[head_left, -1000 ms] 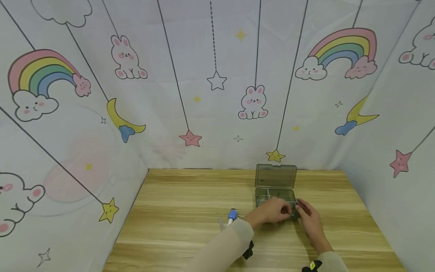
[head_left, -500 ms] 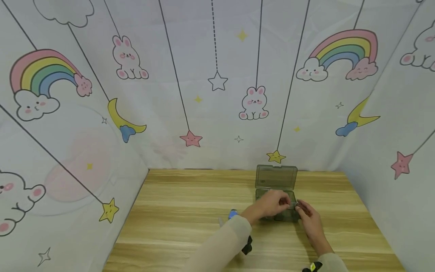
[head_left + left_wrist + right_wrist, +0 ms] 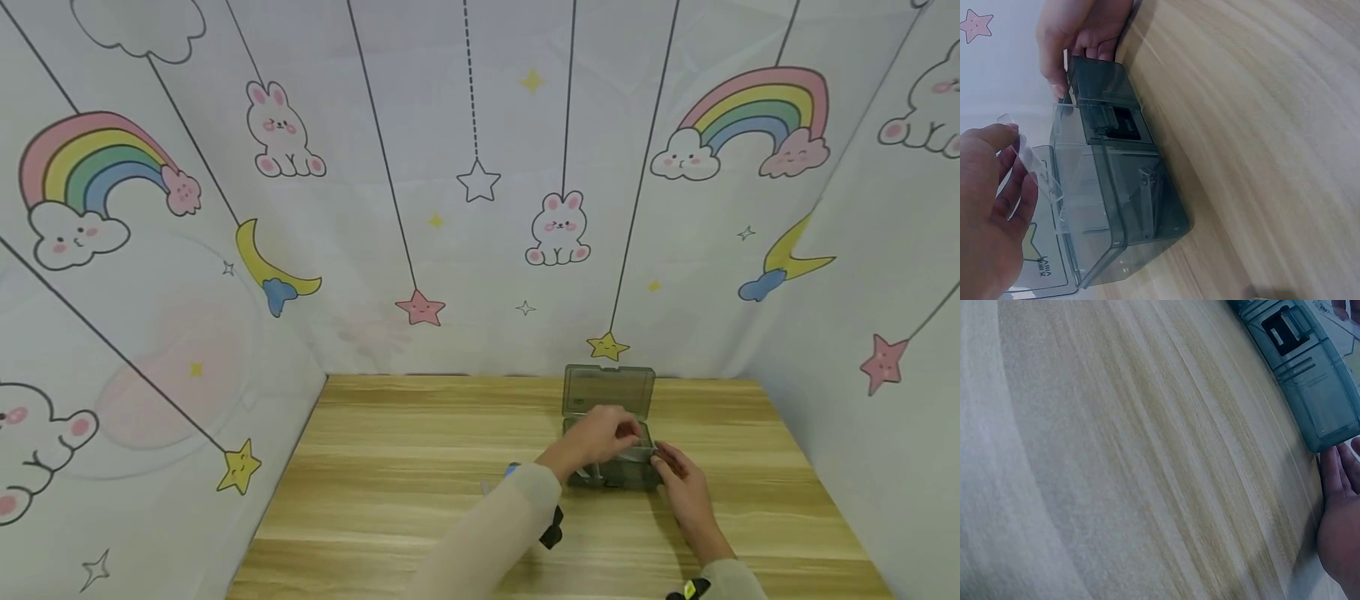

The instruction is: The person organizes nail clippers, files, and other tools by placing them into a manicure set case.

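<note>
A translucent grey-green compartment box stands on the table with its lid raised at the back. My left hand is over the box. In the left wrist view, thumb and fingers of the left hand pinch a thin clear plastic divider, tilted, its lower end at the box's opening. A nail clipper shows through the wall in one compartment. My right hand grips the box's right end, thumb at the rim; in the right wrist view its fingers lie against that end.
Left of the box, a blue-topped item and a thin silver strip lie on the wooden table, partly covered by the left sleeve. A patterned white cloth rises behind and at both sides.
My left hand has risen and moved a little back from the box's front, uncovering more of the front compartments. The right hand keeps its place at the box's right end.
</note>
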### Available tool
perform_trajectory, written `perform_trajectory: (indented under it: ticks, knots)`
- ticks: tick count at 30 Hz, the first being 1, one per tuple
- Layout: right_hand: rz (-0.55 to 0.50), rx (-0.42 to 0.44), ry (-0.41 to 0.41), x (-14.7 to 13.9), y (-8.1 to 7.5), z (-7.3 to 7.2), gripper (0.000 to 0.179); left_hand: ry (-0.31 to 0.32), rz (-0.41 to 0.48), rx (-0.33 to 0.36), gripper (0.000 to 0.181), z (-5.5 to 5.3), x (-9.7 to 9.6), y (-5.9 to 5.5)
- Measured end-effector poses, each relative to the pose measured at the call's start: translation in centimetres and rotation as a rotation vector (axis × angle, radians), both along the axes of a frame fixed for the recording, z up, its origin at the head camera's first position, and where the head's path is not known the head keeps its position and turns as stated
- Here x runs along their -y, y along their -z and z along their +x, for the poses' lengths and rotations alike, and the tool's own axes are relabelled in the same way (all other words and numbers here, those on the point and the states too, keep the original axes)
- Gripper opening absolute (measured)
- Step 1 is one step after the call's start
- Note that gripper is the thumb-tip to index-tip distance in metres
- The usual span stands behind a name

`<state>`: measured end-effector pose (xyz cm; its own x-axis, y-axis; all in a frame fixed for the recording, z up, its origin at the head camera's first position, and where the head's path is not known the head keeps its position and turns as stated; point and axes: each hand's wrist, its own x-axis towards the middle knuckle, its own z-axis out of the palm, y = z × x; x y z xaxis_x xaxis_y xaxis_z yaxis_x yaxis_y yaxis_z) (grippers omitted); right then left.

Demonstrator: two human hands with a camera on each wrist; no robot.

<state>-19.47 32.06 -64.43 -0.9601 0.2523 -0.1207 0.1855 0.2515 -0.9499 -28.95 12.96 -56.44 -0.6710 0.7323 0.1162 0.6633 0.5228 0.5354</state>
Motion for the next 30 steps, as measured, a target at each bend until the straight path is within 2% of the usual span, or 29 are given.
perform_trajectory:
  ticks: [6,12,17,25,30]
  knots:
    - [0.010,-0.026,0.005,0.2,0.0,0.0,0.058,-0.020,-0.013,-0.035,0.016,-0.2,-0.3,0.1]
    - [0.017,-0.052,0.011,0.3,-0.1,-0.1,0.056,-0.045,-0.006,-0.093,0.016,-0.5,-0.6,-0.2]
    - [0.019,-0.065,0.014,0.3,0.0,-0.2,0.054,-0.068,-0.023,-0.087,0.017,-0.5,-0.7,-0.2]
    - [0.018,-0.030,0.013,0.4,0.0,0.0,0.056,-0.061,-0.046,-0.072,0.017,-0.4,-0.6,0.7]
    - [0.001,-0.015,0.004,0.4,-0.2,0.1,0.056,-0.068,-0.083,-0.041,0.025,-0.2,-0.5,0.9]
